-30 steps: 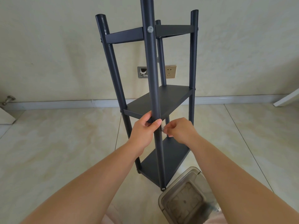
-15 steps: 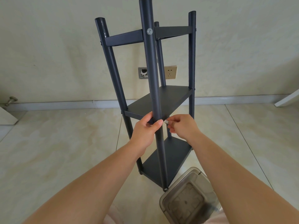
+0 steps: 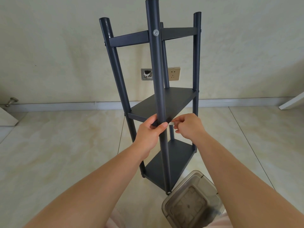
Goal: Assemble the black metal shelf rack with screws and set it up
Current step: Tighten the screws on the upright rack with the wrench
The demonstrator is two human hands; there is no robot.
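Note:
The black metal shelf rack (image 3: 166, 102) stands upright on the tiled floor, with several round posts and three shelves. A silver screw head (image 3: 155, 32) shows on the near post (image 3: 155, 71) at the top shelf. My left hand (image 3: 152, 130) grips the near post at the middle shelf's corner. My right hand (image 3: 189, 125) pinches a small silver tool (image 3: 171, 123), held against the post's right side at that same corner. What the tool's tip touches is hidden behind the post.
A translucent grey plastic bin (image 3: 192, 201) sits on the floor just right of the near post's foot. The wall behind holds a gold socket (image 3: 173, 74) and an open wall box (image 3: 146, 74). A white board edge (image 3: 292, 101) leans at far right.
The view has tilted so the rack sits lower in frame. My right hand has risen from below the middle shelf to its corner, bringing the silver tool against the post. My left hand keeps its grip.

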